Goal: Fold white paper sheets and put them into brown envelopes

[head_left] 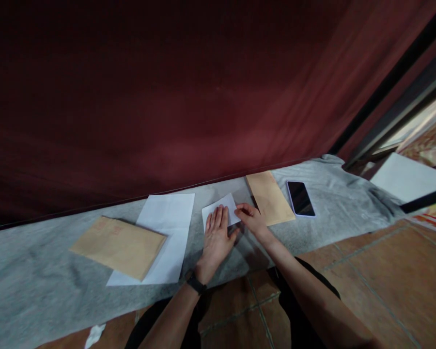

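A: Where's the paper (231, 205), and what are the fingers doing?
B: On the cloth (29, 281), between sheet (170, 213) and the envelope (272, 196) by the phone (301, 198). I see left hand (217, 235) fingers outstretched flat on it, probably pinning it down. Right hand (252, 219) fingers curl at its right edge; can't tell if they pinch.
A: Why's the envelope aside?
B: Likely leaves both hands room.
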The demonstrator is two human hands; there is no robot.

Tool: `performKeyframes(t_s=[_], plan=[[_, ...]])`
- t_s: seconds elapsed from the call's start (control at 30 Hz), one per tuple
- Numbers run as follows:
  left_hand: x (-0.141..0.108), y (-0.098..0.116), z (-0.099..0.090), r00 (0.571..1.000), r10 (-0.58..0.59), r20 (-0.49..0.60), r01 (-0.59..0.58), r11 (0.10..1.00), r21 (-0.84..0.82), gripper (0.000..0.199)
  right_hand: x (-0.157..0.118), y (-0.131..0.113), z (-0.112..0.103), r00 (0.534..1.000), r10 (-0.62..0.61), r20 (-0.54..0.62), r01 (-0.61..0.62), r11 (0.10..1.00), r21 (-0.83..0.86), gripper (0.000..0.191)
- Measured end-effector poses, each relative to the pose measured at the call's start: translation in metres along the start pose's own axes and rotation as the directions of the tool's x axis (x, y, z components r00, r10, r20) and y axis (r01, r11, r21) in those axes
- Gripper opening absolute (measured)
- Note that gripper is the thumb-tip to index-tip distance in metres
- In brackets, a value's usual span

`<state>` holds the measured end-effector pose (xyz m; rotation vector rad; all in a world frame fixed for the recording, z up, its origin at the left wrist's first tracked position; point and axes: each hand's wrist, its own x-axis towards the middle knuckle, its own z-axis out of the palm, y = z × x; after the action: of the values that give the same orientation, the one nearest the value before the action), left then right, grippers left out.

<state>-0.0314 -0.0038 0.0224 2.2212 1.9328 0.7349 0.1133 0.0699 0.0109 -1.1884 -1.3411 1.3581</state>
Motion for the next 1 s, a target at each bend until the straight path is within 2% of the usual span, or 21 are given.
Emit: performKeyframes(t_s=[0.07,0.13,0.17,0.23,0.27,0.33,0.4,0.47,0.53,0.57,0.6,0.67,0.73,0.8,0.87,0.93,1.0], plan=[[0.004,0.001,-0.005,0.993,-0.097,-0.072,0.082,0.978,-0.189,0.054,-0.003,-0.008,0.003,0.998,0.0,0.06,-0.01,0.985,0.172,0.035],[0.01,0.0,-0.01,0.958,-0.256,-0.126,0.168,0.864,-0.476,0.044,-0.006,-0.014,0.004,0.998,0.018,0.064,-0.034,0.962,0.271,0.039],[0.014,-0.001,-0.013,0.927,-0.354,-0.125,0.198,0.744,-0.638,0.041,-0.007,-0.016,0.005,0.999,0.041,0.036,-0.05,0.956,0.289,0.04],[0.021,-0.002,-0.015,0.841,-0.538,-0.054,0.191,0.389,-0.901,0.042,-0.009,-0.016,0.006,0.993,0.114,-0.021,-0.102,0.944,0.313,0.042],[0.024,-0.001,-0.015,0.804,-0.595,0.009,0.155,0.196,-0.968,0.043,-0.011,-0.014,0.007,0.988,0.152,-0.01,-0.141,0.934,0.328,0.043],[0.028,0.001,-0.011,0.776,-0.616,0.133,0.078,-0.116,-0.99,0.044,-0.014,-0.01,0.009,0.977,0.199,0.079,-0.214,0.907,0.363,0.048],[0.028,0.002,-0.005,0.777,-0.588,0.224,0.054,-0.293,-0.955,0.041,-0.016,-0.005,0.012,0.968,0.201,0.147,-0.243,0.897,0.37,0.05],[0.026,0.0,0.0,0.76,-0.579,0.294,0.087,-0.357,-0.93,0.038,-0.015,0.001,0.013,0.974,0.193,0.118,-0.221,0.917,0.332,0.048],[0.022,-0.008,0.001,0.724,-0.611,0.321,0.143,-0.322,-0.936,0.039,-0.01,0.006,0.011,0.981,0.187,0.055,-0.196,0.939,0.284,0.042],[0.02,-0.014,0.0,0.708,-0.636,0.307,0.175,-0.263,-0.949,0.041,-0.006,0.009,0.009,0.983,0.179,0.029,-0.181,0.951,0.253,0.039],[0.019,-0.021,-0.003,0.697,-0.662,0.276,0.212,-0.177,-0.961,0.044,-0.002,0.011,0.006,0.987,0.163,0.005,-0.161,0.965,0.209,0.037],[0.017,-0.038,-0.008,0.696,-0.692,0.191,0.311,0.05,-0.949,0.046,0.005,0.015,0.001,0.994,0.104,-0.027,-0.103,0.993,0.058,0.032],[0.016,-0.052,-0.012,0.721,-0.671,0.172,0.444,0.257,-0.859,0.047,0.009,0.019,-0.003,0.998,0.044,-0.037,-0.048,0.993,-0.109,0.028],[0.015,-0.059,-0.013,0.75,-0.637,0.179,0.535,0.425,-0.73,0.049,0.009,0.021,-0.005,0.999,0.015,-0.038,-0.022,0.979,-0.201,0.027],[0.014,-0.059,-0.012,0.782,-0.605,0.151,0.566,0.589,-0.577,0.05,0.007,0.022,-0.007,0.998,-0.019,-0.058,0.001,0.956,-0.294,0.032],[0.013,-0.053,-0.013,0.815,-0.568,0.115,0.563,0.728,-0.391,0.051,0.004,0.021,-0.007,0.992,-0.093,-0.081,0.047,0.892,-0.449,0.041],[0.012,-0.044,-0.015,0.826,-0.552,0.113,0.563,0.796,-0.222,0.054,0.001,0.019,-0.008,0.975,-0.201,-0.091,0.105,0.785,-0.611,0.047]])
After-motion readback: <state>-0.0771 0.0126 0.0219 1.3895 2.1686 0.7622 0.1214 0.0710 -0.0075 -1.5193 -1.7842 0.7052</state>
